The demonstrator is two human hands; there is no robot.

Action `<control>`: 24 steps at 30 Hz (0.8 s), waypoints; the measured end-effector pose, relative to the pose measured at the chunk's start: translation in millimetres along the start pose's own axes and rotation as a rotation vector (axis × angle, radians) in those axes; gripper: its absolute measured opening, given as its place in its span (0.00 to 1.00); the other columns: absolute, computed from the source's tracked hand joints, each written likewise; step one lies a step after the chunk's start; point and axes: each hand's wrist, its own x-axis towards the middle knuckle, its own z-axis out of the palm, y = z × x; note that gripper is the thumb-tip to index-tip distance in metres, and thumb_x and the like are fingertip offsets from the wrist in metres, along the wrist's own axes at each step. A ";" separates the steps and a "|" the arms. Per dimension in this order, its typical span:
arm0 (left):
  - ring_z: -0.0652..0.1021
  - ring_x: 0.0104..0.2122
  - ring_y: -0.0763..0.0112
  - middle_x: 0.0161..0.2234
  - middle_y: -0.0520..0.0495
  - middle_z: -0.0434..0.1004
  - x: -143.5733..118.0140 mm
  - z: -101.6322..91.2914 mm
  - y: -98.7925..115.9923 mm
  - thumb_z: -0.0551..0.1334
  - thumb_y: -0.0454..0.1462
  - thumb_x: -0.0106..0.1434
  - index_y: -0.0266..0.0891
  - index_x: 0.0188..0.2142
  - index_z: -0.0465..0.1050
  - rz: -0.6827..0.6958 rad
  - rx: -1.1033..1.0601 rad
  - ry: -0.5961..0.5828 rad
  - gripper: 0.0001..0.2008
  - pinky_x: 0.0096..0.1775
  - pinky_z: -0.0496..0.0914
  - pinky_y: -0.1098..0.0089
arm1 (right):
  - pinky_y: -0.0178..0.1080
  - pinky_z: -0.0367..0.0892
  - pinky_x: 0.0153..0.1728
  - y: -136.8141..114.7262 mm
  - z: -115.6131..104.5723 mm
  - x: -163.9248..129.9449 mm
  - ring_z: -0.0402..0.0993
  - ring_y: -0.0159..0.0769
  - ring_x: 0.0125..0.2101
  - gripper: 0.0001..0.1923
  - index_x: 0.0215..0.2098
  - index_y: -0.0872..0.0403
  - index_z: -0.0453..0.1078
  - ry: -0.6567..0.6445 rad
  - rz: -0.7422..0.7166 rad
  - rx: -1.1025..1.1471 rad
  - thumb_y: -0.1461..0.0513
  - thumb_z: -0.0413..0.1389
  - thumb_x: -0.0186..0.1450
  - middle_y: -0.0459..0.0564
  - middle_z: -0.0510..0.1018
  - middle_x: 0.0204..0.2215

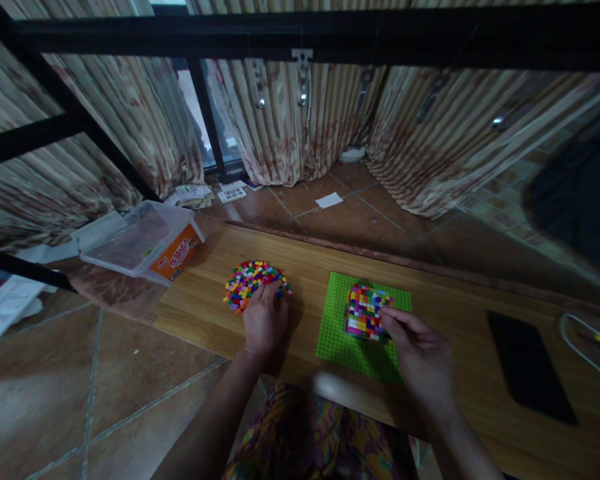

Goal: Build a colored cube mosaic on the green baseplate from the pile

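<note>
A heap of small, many-coloured building bricks (253, 273) lies on the wooden bench, left of a green studded baseplate (330, 333). My left hand (266, 317) reaches into the near side of the heap with its fingers bent down; its fingertips are hidden among the bricks. On the baseplate stands a block of tightly packed bricks (365, 310) in mixed colours. My right hand (423, 347) is at the right edge of that block, thumb and forefinger pinched together. Whatever lies between those fingertips is too small to make out.
A clear plastic bin (140, 233) with an orange label stands at the bench's left end. To the right lie a dark phone-like slab (530, 367) and a white cable (580, 350). Patterned curtains (290, 127) and a black metal bar (330, 37) are beyond the wooden bench (300, 250).
</note>
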 end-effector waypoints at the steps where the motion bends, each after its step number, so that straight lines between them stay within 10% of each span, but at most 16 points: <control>1: 0.76 0.46 0.64 0.45 0.43 0.77 -0.6 -1.3 1.3 0.57 0.34 0.62 0.39 0.47 0.72 0.038 -0.081 0.009 0.14 0.48 0.70 0.64 | 0.44 0.70 0.44 0.0 -0.2 -1.0 0.78 0.40 0.38 0.12 0.37 0.50 0.79 -0.001 -0.017 0.000 0.53 0.61 0.60 0.50 0.83 0.37; 5: 0.76 0.46 0.66 0.44 0.43 0.77 -4.9 -10.1 20.0 0.60 0.38 0.63 0.39 0.50 0.71 0.046 -0.474 -0.044 0.15 0.50 0.70 0.64 | 0.41 0.71 0.43 -8.0 4.8 -7.7 0.77 0.38 0.40 0.09 0.39 0.49 0.78 -0.064 -0.156 -0.026 0.56 0.59 0.64 0.49 0.81 0.39; 12: 0.79 0.38 0.69 0.40 0.47 0.78 -10.4 -26.7 63.3 0.69 0.42 0.56 0.38 0.49 0.72 -0.343 -1.199 -0.470 0.22 0.43 0.74 0.67 | 0.41 0.70 0.48 -38.8 25.6 -10.3 0.73 0.36 0.47 0.16 0.53 0.45 0.71 -0.411 -0.537 -0.140 0.63 0.53 0.69 0.49 0.76 0.46; 24: 0.77 0.28 0.75 0.28 0.51 0.80 -23.2 -24.7 71.6 0.76 0.38 0.43 0.35 0.38 0.75 -0.609 -1.159 -0.689 0.22 0.34 0.71 0.74 | 0.35 0.71 0.37 -24.7 18.0 -23.3 0.75 0.32 0.35 0.10 0.42 0.50 0.74 -0.499 -0.593 -0.188 0.65 0.51 0.70 0.48 0.78 0.34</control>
